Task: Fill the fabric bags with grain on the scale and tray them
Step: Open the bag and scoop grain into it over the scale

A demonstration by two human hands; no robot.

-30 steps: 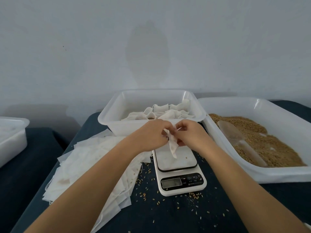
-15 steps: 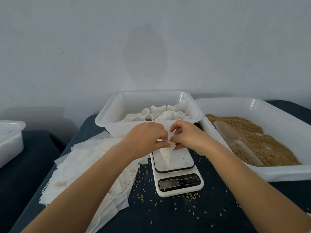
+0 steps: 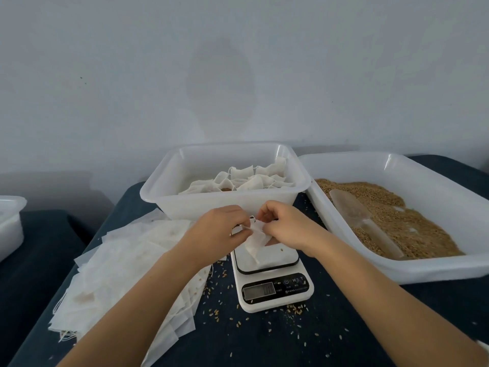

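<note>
**Both hands working open an empty bag above the scale**

Centre of frame: left hand and right hand both pinch the top edge of one small white fabric bag; fingers of each hand curled and clamped on the cloth. Bag hangs limp, lower corner pointing down over the platform of the digital scale; can't tell if it touches the platform. It looks flat and empty.

Change over the last second: hands have come closer together and lower in the frame, and the bag, which dangled long between them a second ago, is now bunched up shorter at the mouth. Reads as opening the mouth or loosening the drawstring; filling not started.

Grain sits in the white tray at right of frame, with a clear plastic scoop lying in it, untouched. Filled bags are heaped in the white tub just behind the hands, upper centre. Stack of flat empty bags at lower left on the dark bench, loose kernels scattered round the scale. Another white tub at the far left edge, apart from the rest.

Likely next: set the bag open on the scale, reach right for the scoop.
</note>
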